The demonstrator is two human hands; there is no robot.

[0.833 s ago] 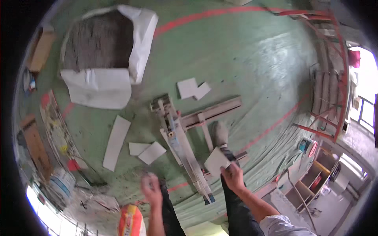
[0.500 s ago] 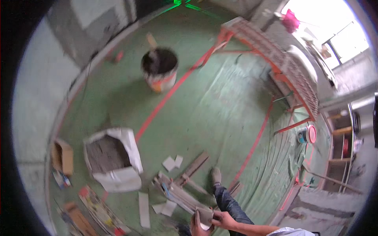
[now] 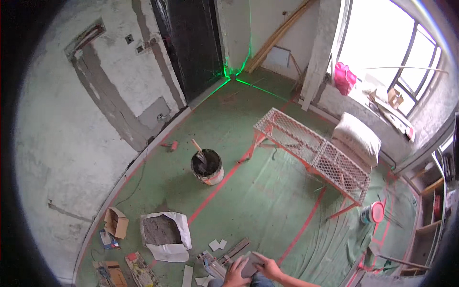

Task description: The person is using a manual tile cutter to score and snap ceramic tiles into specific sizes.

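The left hand [image 3: 235, 274] and right hand [image 3: 269, 269] grip opposite sides of a grey tile piece [image 3: 249, 266] held between them, with a tile cutter [image 3: 213, 267] just beside the left hand, white tile pieces [image 3: 214, 245] farther ahead of that hand, and an open white sack [image 3: 168, 253] of grey powder [image 3: 161, 230] beyond to its left.

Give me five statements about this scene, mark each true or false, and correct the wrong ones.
1. The left hand and right hand both touch the flat grey piece. True.
2. The open sack lies to the right of the bucket. False: it lies to the left, nearer the person.
3. A wooden-handled tool rests in the bucket. True.
4. The pink bag lies on the floor. False: it is up by the window.
5. The mesh-topped bench stands on blue legs. False: they are orange-red.
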